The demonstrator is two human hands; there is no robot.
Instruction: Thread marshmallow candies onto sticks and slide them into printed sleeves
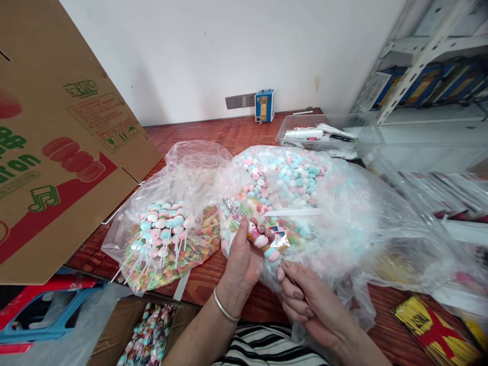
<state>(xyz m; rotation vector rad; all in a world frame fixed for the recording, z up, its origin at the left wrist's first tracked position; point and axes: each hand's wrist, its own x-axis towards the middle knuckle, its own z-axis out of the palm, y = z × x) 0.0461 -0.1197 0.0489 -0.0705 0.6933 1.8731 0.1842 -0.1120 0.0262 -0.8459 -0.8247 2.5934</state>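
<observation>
So my left hand (244, 254) is curled snugly around the upper part of a pastel candy skewer (261, 241). My right hand (305, 300) has thumb and finger pinched together at the lower end; can't tell if that's stick or candy between them. The skewer slants from upper left down to lower right, right hand nearer the bottom candies. Just past it there's a white stick (293, 212) lying on the big candy bag (351, 203), with stacked candy lollipops (163, 229) off left.

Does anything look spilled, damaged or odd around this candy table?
A yellowish blemish marks the white wall above the clear plastic bin, standing out against the paler surface. No obvious spill shows.
</observation>
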